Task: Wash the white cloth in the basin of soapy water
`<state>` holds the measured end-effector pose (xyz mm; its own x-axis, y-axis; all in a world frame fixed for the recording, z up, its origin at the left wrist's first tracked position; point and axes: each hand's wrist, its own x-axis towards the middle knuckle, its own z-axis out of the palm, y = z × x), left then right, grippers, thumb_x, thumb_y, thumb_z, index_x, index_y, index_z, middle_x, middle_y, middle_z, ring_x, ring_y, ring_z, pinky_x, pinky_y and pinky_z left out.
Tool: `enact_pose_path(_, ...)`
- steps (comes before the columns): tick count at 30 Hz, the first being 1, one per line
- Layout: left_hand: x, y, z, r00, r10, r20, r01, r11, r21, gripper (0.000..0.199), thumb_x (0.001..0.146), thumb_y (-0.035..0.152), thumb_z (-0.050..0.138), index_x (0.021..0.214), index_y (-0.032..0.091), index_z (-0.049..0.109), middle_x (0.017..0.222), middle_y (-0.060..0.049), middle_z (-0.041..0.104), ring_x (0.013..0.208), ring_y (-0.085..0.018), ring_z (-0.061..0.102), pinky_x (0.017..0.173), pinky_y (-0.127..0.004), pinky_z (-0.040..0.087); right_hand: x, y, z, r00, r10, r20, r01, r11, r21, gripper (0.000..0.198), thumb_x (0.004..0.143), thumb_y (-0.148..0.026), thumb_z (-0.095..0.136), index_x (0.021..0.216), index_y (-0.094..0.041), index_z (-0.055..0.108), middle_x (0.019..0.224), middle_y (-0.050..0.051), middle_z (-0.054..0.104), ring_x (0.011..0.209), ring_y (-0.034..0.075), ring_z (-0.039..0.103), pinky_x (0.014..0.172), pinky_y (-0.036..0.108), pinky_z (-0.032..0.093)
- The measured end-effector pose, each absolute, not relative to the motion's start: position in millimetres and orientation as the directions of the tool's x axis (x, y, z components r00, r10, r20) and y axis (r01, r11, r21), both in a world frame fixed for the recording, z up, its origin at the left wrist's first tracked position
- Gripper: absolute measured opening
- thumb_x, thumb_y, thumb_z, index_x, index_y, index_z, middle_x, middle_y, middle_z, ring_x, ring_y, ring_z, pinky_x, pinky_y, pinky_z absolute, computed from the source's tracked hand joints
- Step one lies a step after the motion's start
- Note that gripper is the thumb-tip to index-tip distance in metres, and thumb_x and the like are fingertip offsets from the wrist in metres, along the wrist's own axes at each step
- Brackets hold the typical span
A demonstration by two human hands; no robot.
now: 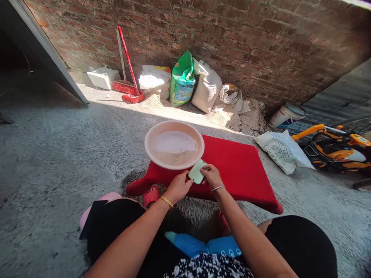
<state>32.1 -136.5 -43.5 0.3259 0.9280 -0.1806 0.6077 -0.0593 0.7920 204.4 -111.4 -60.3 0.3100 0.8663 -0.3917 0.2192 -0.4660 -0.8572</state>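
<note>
Both my hands hold a small pale green flat piece (196,172) with rounded corners, which looks like a case or a lid; its exact kind I cannot make out. My left hand (179,188) pinches its lower left corner. On the right edge, the thumb of my right hand (213,176) lies over the top, its other fingers partly hidden beneath. Just beyond the piece, a pale pink basin (150,152) with water in it rests on the left part of a red cloth-covered low table (237,166).
Along the brick wall stand a red broom and dustpan (133,98), a green sack (182,81), a white sack (207,87) and a bucket (286,116). At the right lie a white bag (282,150) and an orange toy digger (333,148). My knees flank the table's near side.
</note>
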Motion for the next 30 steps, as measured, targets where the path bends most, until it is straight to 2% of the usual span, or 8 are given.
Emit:
enact_pose_path(2,30.7,-133.9,-44.7,0.246,0.944,-0.219,0.632,0.015,0.775,0.028,0.084,0.025,0.056,0.11,0.017,0.065,0.094,-0.008,0.073,0.087,-0.02,0.066,0.074,-0.027,0.046,194.6,-109.2,-62.5,0.323,0.869,-0.375,0.219,-0.454,-0.863,0.015,0.072,-0.025,0.06,0.082,-0.02,0.049,0.06,-0.006,0.051,0.039,0.01,0.048,0.033,0.022,0.042)
enact_pose_path(5,20.5,-128.9,-44.5,0.115,0.954,-0.278,0.728,0.11,0.676,0.025,0.088,0.033,0.054,0.102,0.019,0.069,0.088,-0.009,0.073,0.082,-0.021,0.066,0.072,-0.027,0.044,181.6,-105.8,-63.9,0.312,0.885,-0.345,0.345,-0.444,-0.827,0.014,0.074,-0.028,0.059,0.085,-0.021,0.052,0.062,-0.004,0.055,0.041,0.011,0.051,0.035,0.022,0.044)
enact_pose_path(7,14.4,-125.9,-44.5,0.084,0.954,-0.288,0.741,0.134,0.658,0.028,0.091,0.037,0.049,0.098,0.02,0.07,0.085,-0.008,0.073,0.078,-0.02,0.066,0.07,-0.026,0.043,178.4,-103.8,-62.9,0.285,0.894,-0.346,0.389,-0.437,-0.811,0.015,0.076,-0.03,0.058,0.087,-0.021,0.053,0.061,-0.004,0.056,0.042,0.012,0.053,0.035,0.022,0.043)
enact_pose_path(13,24.1,-128.6,-47.9,0.119,0.931,-0.345,0.73,0.153,0.666,0.028,0.09,0.039,0.048,0.094,0.018,0.067,0.068,-0.004,0.069,0.058,-0.015,0.062,0.059,-0.024,0.04,197.0,-111.0,-54.0,0.225,0.872,-0.435,0.327,-0.488,-0.809,0.014,0.076,-0.024,0.059,0.083,-0.021,0.048,0.049,-0.009,0.048,0.033,0.009,0.046,0.029,0.016,0.035)
enact_pose_path(19,51.9,-145.2,-56.3,0.336,0.823,-0.457,0.56,0.216,0.8,0.028,0.089,0.035,0.042,0.085,0.015,0.061,0.062,-0.001,0.063,0.042,-0.01,0.055,0.045,-0.02,0.037,237.0,-137.5,-52.2,0.169,0.858,-0.484,0.148,-0.508,-0.848,0.027,0.069,-0.033,0.064,0.083,-0.022,0.044,0.042,-0.012,0.043,0.03,0.008,0.042,0.028,0.014,0.03)
enact_pose_path(25,46.3,-142.0,-48.1,0.276,0.833,-0.48,0.429,0.34,0.837,0.028,0.091,0.037,0.034,0.094,0.017,0.053,0.065,0.001,0.059,0.041,-0.009,0.055,0.038,-0.018,0.037,231.4,-128.4,-46.6,0.063,0.867,-0.494,0.039,-0.497,-0.867,0.033,0.064,-0.036,0.066,0.085,-0.022,0.045,0.041,-0.012,0.044,0.031,0.008,0.042,0.029,0.014,0.028)
enact_pose_path(30,31.0,-139.1,-50.5,0.163,0.841,-0.515,0.448,0.403,0.799,0.032,0.091,0.039,0.032,0.092,0.016,0.053,0.066,-0.001,0.06,0.042,-0.011,0.057,0.036,-0.019,0.038,210.2,-106.7,-43.5,-0.049,0.831,-0.554,0.124,-0.545,-0.829,0.024,0.067,-0.026,0.063,0.085,-0.021,0.049,0.039,-0.011,0.044,0.03,0.008,0.042,0.03,0.014,0.028)
